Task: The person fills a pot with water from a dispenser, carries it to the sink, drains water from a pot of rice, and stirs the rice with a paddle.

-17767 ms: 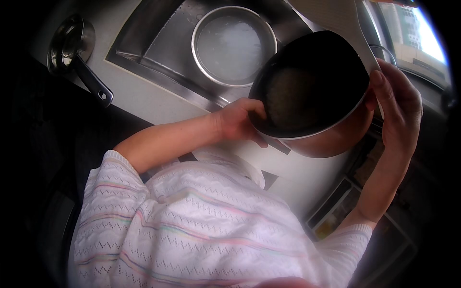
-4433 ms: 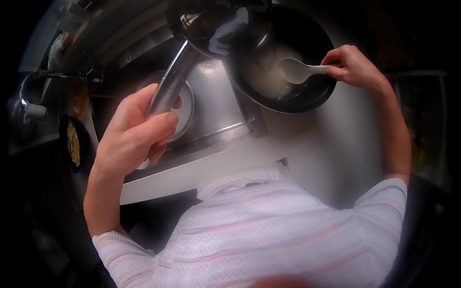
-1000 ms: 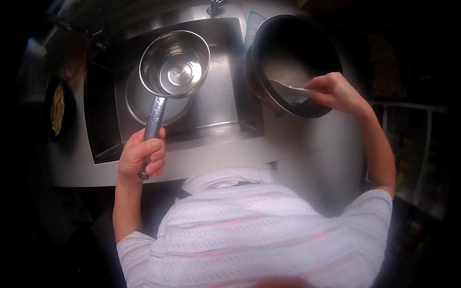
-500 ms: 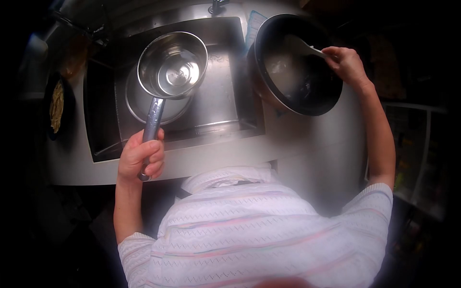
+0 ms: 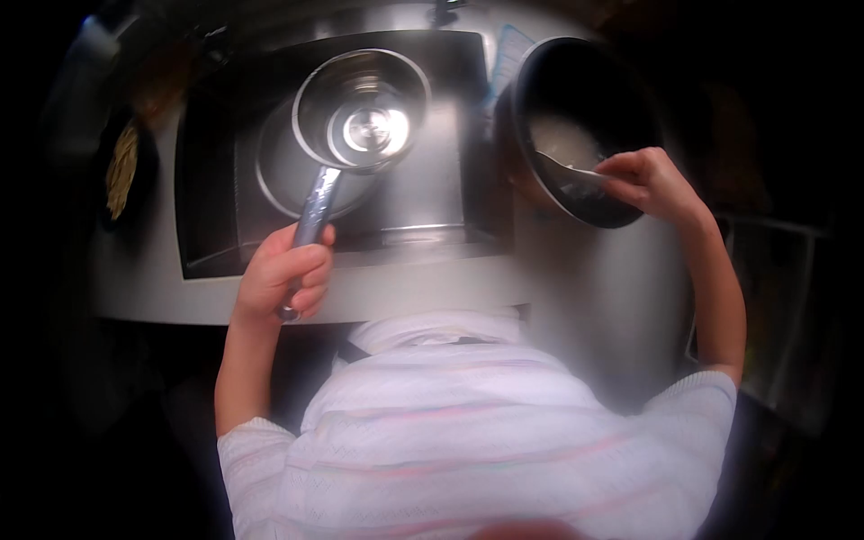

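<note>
My left hand [image 5: 286, 274] is closed around the handle of a shiny metal saucepan [image 5: 315, 99], which it holds over the sink. The inside of the saucepan gleams; I cannot tell whether clear liquid lies in it. To the right of the sink is a deep dark pot [image 5: 585, 81] with something whitish [image 5: 562, 137] inside, blurred. My right hand [image 5: 657, 184] reaches to the pot's near right side. Its fingers pinch the pale handle of a spoon [image 5: 576, 171], whose head is down in the pot and hard to make out.
Below the saucepan, a round pale bowl [image 5: 270, 175] sits in the metal sink [image 5: 432, 207]. At the far left stands a dark dish [image 5: 144, 184] of pale yellow strips [image 5: 121, 173]. A bluish cloth or sheet [image 5: 508, 58] lies between sink and pot. The counter edge [image 5: 423, 292] runs before me.
My right hand has moved down and toward me with the spoon, along the pot. The saucepan in my left hand appears slightly higher and farther right; the whole view has shifted too.
</note>
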The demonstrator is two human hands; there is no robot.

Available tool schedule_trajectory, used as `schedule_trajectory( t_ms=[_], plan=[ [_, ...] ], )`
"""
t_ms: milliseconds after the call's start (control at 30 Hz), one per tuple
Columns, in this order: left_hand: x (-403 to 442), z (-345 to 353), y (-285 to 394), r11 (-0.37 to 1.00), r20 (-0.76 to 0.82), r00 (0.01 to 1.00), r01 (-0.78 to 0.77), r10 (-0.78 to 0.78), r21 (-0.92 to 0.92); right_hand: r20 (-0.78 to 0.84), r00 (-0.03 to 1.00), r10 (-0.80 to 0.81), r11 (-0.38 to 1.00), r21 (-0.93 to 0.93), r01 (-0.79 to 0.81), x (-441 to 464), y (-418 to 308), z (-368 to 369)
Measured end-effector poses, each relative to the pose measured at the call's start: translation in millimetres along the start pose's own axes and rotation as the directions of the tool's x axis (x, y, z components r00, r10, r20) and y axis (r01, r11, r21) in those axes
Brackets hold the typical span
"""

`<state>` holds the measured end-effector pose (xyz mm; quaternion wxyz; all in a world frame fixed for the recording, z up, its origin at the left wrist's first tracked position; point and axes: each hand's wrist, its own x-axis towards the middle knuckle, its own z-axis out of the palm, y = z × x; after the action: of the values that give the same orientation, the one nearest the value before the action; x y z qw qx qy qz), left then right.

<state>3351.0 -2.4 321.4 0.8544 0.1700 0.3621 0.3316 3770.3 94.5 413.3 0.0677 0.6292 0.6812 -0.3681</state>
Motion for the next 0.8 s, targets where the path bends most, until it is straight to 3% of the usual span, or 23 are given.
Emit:
schedule_trajectory(
  t_ms=[67,300,433,467,567,700,800],
  plan=[
    [-1,1,2,1.0,-0.028,0.999,0.018,-0.018,0.005,-0.047,0.999,-0.012,1.0,0.025,0.013,10,12,8],
    [-1,2,4,0.997,-0.023,0.998,0.053,-0.054,-0.063,-0.334,0.939,-0.084,0.928,-0.368,-0.048,43,38,-12],
    [0,4,2,0.996,-0.043,0.998,0.05,-0.053,-0.076,-0.416,0.909,-0.032,0.977,-0.206,-0.06,47,48,-29],
    [1,4,2,0.996,-0.045,0.998,0.05,-0.053,-0.077,-0.444,0.896,-0.029,0.963,-0.253,-0.095,46,44,-31],
    [2,2,0,0.997,-0.054,0.997,0.059,-0.062,-0.053,-0.414,0.91,-0.037,0.936,-0.333,-0.113,44,43,-17],
    [2,7,2,0.997,-0.054,0.997,0.061,-0.063,-0.036,-0.212,0.976,-0.057,0.982,-0.189,0.016,39,33,2],
    [3,5,0,0.998,-0.046,0.998,0.044,-0.045,-0.036,-0.08,0.996,-0.026,0.996,-0.09,0.018,28,30,7]
  ],
)
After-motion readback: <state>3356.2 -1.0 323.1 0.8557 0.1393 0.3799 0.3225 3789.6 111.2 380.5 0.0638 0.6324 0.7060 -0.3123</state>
